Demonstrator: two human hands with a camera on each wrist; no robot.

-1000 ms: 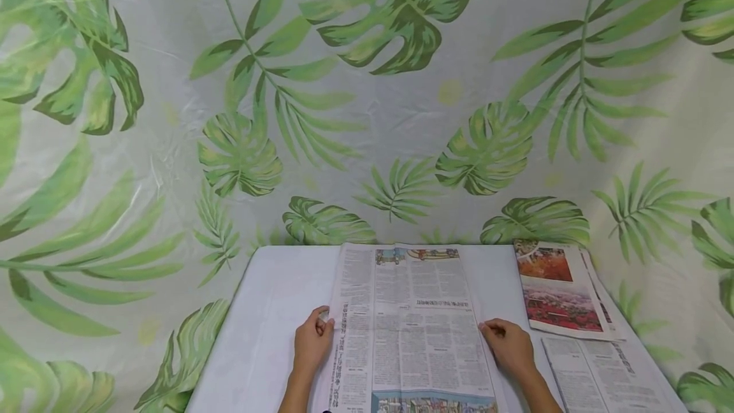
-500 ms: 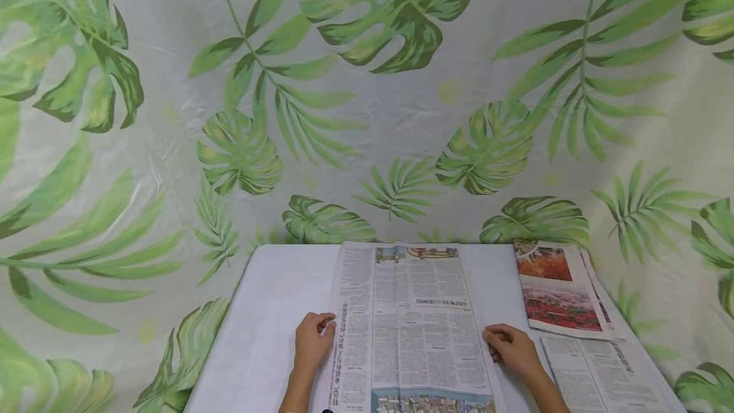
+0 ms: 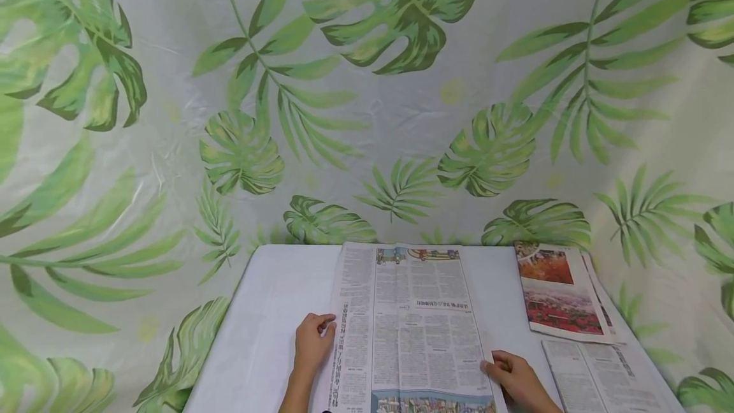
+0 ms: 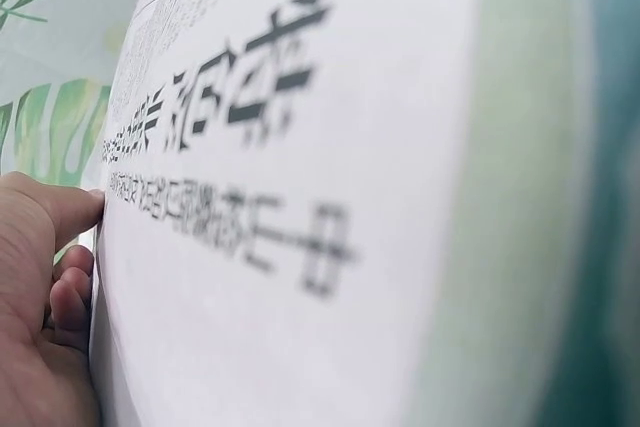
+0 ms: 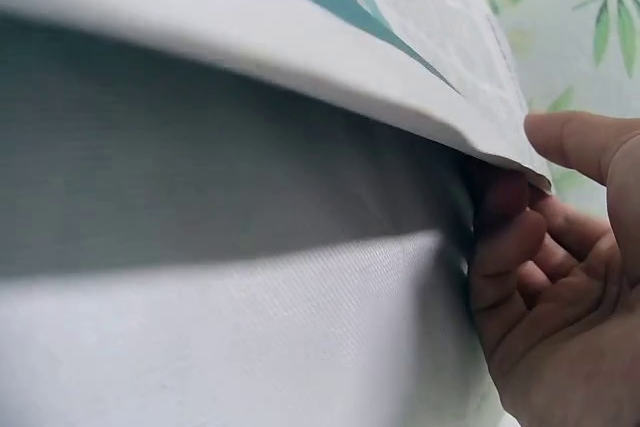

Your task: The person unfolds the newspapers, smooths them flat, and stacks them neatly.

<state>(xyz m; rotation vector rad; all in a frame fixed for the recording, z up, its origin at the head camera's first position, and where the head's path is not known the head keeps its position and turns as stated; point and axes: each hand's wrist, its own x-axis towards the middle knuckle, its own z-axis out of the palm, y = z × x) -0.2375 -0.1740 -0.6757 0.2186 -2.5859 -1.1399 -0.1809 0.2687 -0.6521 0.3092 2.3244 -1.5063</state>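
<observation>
A large newspaper (image 3: 424, 336) lies lengthwise on the white-covered table, its print upside down in the head view. At its left edge, my left hand (image 3: 312, 343) grips the paper between thumb and curled fingers. The left wrist view shows a thumb (image 4: 75, 212) at the sheet's margin, beside big black characters. My right hand (image 3: 516, 378) holds the right edge lower down. In the right wrist view, its curled fingers (image 5: 510, 247) are beneath the lifted paper edge and the thumb (image 5: 570, 142) is above it.
Right of the newspaper lie folded pages with red flower photos (image 3: 559, 298) and, nearer me, another printed sheet (image 3: 602, 375). White cloth covers the table (image 3: 269, 292). Behind it hangs a leaf-patterned curtain (image 3: 395, 120).
My right hand has slid toward me along the newspaper's right edge, after loosening its fingers there. The left hand stays almost in place at the left edge.
</observation>
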